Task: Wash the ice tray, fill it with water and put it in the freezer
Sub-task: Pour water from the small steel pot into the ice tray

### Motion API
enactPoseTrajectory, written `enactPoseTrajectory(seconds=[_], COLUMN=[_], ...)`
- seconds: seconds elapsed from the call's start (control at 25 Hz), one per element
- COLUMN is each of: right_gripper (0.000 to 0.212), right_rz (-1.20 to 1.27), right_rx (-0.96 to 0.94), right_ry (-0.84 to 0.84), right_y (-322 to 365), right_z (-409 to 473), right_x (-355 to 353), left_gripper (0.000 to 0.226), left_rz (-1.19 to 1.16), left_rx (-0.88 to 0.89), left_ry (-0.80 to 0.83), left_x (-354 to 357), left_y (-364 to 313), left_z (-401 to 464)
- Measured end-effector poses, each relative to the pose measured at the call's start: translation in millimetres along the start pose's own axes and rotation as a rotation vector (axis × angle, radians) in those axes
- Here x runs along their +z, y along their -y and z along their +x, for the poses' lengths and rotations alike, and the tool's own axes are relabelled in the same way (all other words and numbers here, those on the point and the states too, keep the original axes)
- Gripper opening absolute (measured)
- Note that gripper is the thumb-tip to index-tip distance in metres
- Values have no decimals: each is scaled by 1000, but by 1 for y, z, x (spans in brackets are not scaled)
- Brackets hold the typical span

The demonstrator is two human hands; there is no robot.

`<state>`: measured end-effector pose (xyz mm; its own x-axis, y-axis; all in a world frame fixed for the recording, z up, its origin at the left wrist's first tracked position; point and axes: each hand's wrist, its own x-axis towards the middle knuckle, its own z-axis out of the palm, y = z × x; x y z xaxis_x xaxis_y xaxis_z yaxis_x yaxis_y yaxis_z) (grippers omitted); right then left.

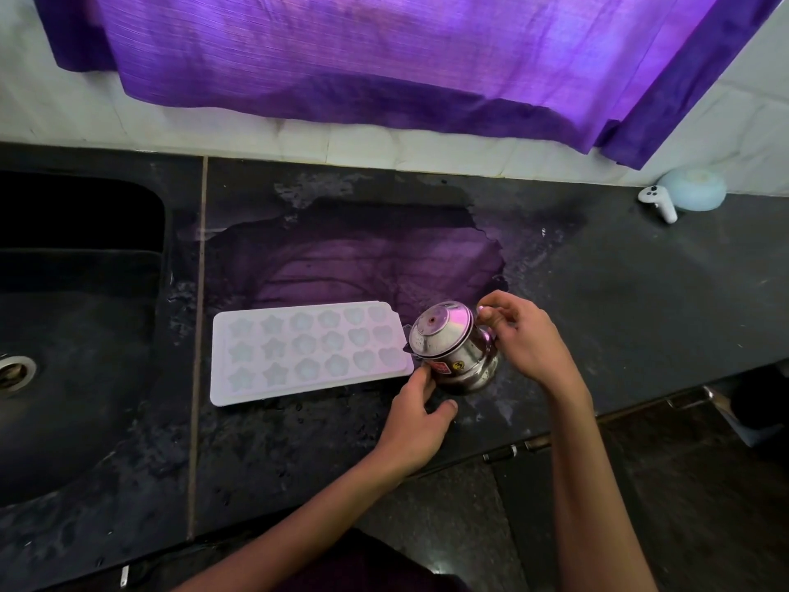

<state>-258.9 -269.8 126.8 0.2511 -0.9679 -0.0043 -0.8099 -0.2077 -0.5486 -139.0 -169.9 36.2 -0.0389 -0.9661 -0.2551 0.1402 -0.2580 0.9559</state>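
A white ice tray (307,352) with star, flower and heart moulds lies flat on the wet black counter (619,292). A small steel kettle (452,348) with a lid is tilted toward the tray's right end, its spout over the tray's edge. My right hand (525,335) grips the kettle's handle from the right. My left hand (420,414) is at the kettle's lower front, fingers curled against its base and thumb out. Whether water is flowing I cannot make out.
A dark sink (64,318) with a metal drain (15,371) lies at the left. A puddle spreads behind the tray. A white controller (659,202) and a pale blue round object (694,188) sit at the back right. A purple curtain (384,57) hangs above.
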Motion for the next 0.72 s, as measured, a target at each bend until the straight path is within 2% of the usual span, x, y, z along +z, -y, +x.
enactPoseTrajectory(seconds=[0.72], right_gripper=[14], right_rz=[14], right_rx=[27], right_ry=[-17], right_y=[2], right_z=[-2], right_x=[-2], left_gripper=[59], left_rz=[18], left_rx=[17], left_ry=[-13], left_x=[-3], left_y=[-1], left_z=[0])
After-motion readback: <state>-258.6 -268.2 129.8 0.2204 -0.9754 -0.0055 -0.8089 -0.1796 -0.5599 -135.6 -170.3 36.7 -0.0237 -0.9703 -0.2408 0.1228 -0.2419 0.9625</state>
